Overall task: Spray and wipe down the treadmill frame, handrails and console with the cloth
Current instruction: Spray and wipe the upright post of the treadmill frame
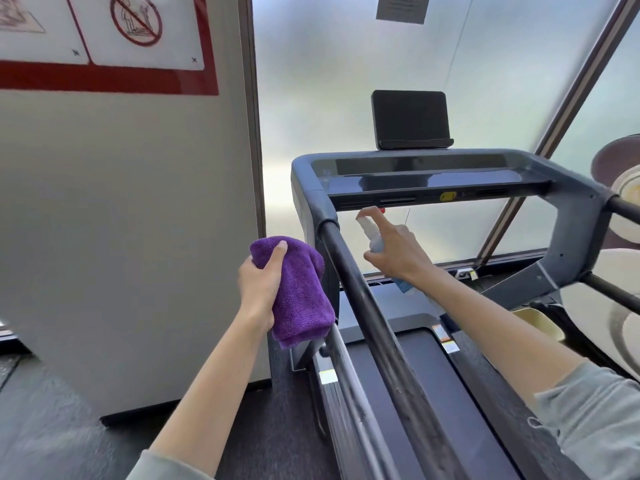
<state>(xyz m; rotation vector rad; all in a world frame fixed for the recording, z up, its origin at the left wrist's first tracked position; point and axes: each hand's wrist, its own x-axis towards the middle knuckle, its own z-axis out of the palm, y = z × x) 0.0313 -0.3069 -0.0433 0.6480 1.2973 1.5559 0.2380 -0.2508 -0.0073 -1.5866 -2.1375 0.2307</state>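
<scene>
A grey treadmill stands ahead with a dark console (426, 181) and a black screen (410, 119) on top. Its left handrail (367, 306), a black bar, runs from the console corner toward me. My left hand (261, 282) grips a folded purple cloth (298, 289) just left of that handrail. My right hand (394, 249) holds a small clear spray bottle (372, 235) to the right of the handrail, below the console's left end, with the forefinger on its nozzle. The bottle's lower part is hidden behind my hand.
A grey wall panel (131, 220) with a red-bordered warning sign (104, 39) stands close on the left. Frosted glass (346, 81) fills the back. The right handrail (623, 209) and the dark belt (446, 393) lie to the right and below.
</scene>
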